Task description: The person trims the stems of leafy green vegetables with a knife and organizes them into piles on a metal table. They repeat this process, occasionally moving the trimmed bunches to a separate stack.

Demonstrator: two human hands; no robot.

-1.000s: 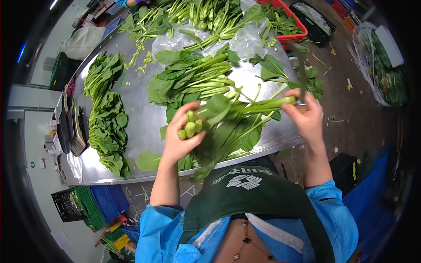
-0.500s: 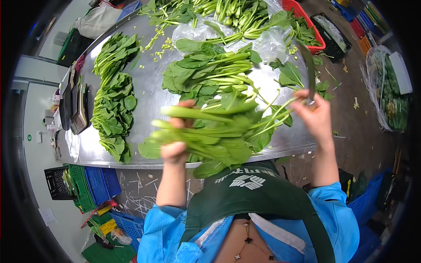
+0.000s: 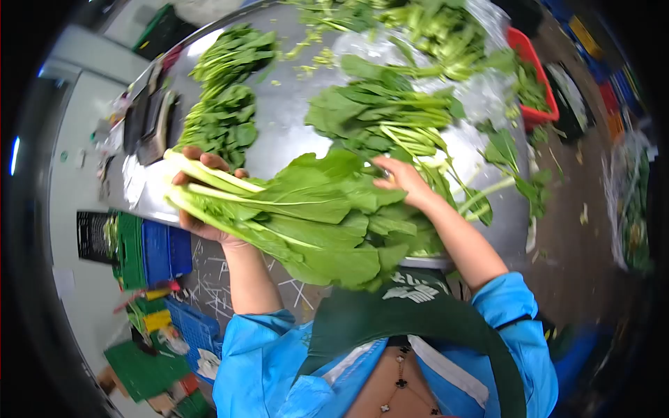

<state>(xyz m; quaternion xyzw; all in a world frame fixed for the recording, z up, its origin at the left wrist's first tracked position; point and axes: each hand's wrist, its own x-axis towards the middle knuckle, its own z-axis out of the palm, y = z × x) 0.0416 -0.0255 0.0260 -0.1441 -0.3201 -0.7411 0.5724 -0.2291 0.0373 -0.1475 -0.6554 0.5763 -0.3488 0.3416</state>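
My left hand (image 3: pixel 203 226) is closed around the pale stems of a bunch of leafy greens (image 3: pixel 300 216), held above the table's near edge with the leaves spread to the right. Behind those leaves, my right hand (image 3: pixel 404 182) is closed on a knife (image 3: pixel 380 171); little of it shows, the rest being hidden by fingers and leaves. Just beyond both hands, a pile of greens (image 3: pixel 376 111) lies on the metal table (image 3: pixel 289 125). Loose stalks and leaves (image 3: pixel 505 157) lie to the right of my right hand.
Bundled greens (image 3: pixel 233 115) line the table's left side, beside a scale (image 3: pixel 155 139). At the back are more greens (image 3: pixel 446 35), clear plastic (image 3: pixel 488 97) and a red basket (image 3: pixel 548 97). Green (image 3: pixel 129 251) and blue crates (image 3: pixel 167 251) stand on the floor at left.
My left hand has carried the bunch leftward and up. My right hand has come left, from the loose stalks to behind the bunch's leaves, and the raised knife has lowered. The view has shifted.
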